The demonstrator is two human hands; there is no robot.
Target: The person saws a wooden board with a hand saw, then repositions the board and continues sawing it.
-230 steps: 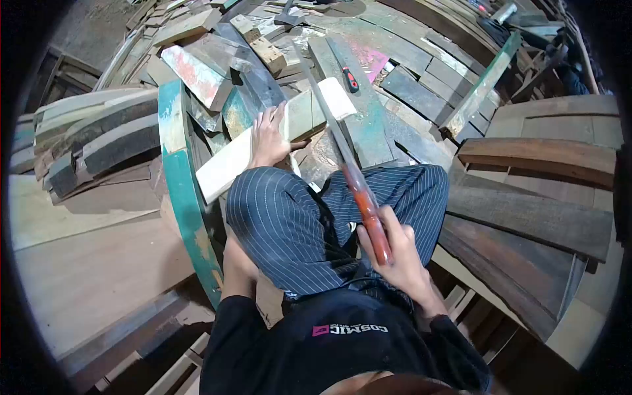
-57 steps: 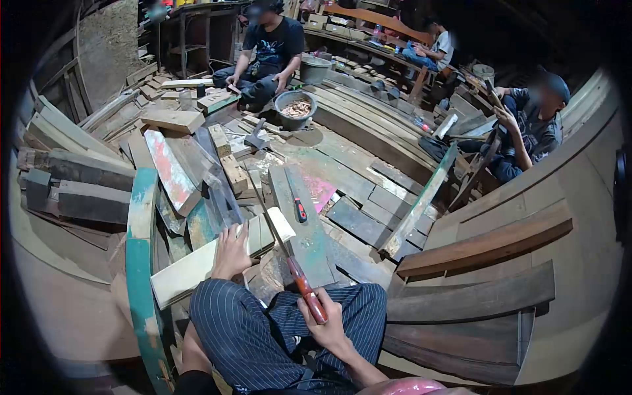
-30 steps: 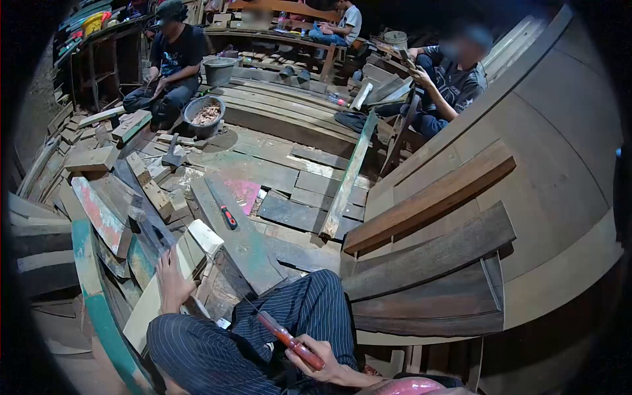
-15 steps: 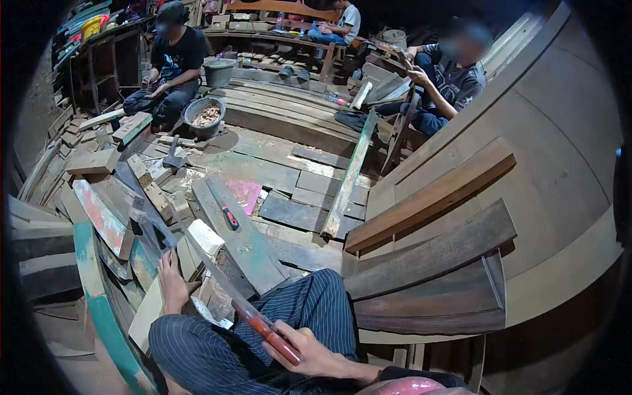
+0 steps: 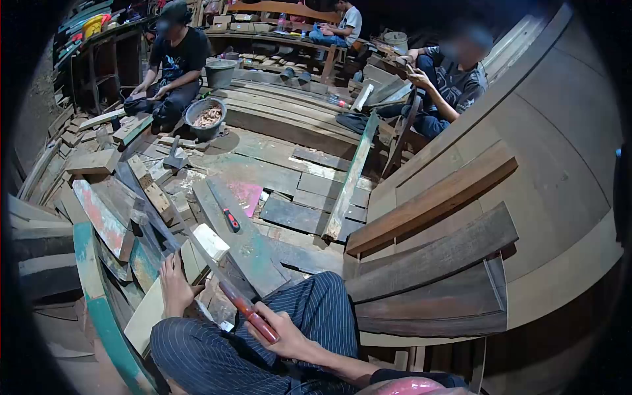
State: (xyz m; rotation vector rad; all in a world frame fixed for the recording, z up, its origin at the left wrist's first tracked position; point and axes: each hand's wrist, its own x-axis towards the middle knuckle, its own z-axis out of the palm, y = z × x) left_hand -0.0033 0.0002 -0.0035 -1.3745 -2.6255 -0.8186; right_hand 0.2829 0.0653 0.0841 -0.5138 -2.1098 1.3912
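Observation:
My right hand (image 5: 280,332) is closed round the red-brown handle of a long-bladed knife (image 5: 227,284). Its narrow blade slants up and left, past the fingers of my left hand and over the pieces of wood. My left hand (image 5: 175,284) grips a pale wooden board (image 5: 146,317), fingers along its upper part and thumb out to the right. The board lies beside my bent knee in striped trousers. Just right of the blade is a white-topped block (image 5: 210,242). My left palm hides part of the board.
A red-and-black handled tool (image 5: 230,220) lies on a wide plank (image 5: 253,253). Scrap wood (image 5: 105,210) is piled at left, near a hammer-like tool (image 5: 175,157) and a bucket of chips (image 5: 205,117). Beams (image 5: 434,204) rest at right. Several people sit farther back.
My right hand has moved forward and left, pushing the knife farther up past my left hand. My left hand stays nearly in place. The seated people at left and right have shifted their hands.

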